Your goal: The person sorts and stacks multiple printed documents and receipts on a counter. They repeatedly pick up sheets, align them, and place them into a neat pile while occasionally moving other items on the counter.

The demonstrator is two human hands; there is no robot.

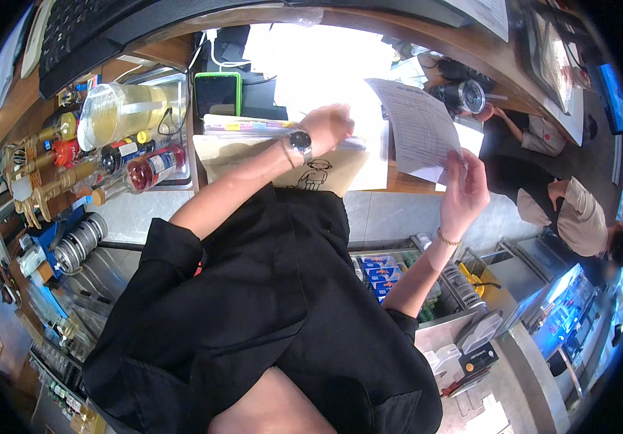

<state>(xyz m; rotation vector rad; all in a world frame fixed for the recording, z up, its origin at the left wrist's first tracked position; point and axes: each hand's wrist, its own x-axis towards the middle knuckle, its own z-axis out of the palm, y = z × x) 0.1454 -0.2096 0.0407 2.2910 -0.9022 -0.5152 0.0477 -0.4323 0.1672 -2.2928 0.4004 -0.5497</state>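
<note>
My right hand (466,184) grips the lower corner of a printed paper sheet (420,122), which stands raised and slightly curled. My left hand (328,127), with a watch on its wrist, is over the edge of a paper stack (363,142); its fingers are partly hidden and washed out by glare, so its grip is unclear. Below the left wrist lies a brown paper folder (311,168) with a line drawing of a figure. Coloured index tabs (246,126) stick out of papers behind it. Brightly lit white papers (333,59) spread over the desk beyond.
A green-cased device (218,95) lies left of the papers. Further left are a metal tray (181,163), a large tub of yellowish liquid (121,114) and several bottles (154,168). A steel tumbler (466,97) stands at the right. Another person (577,217) is at the far right.
</note>
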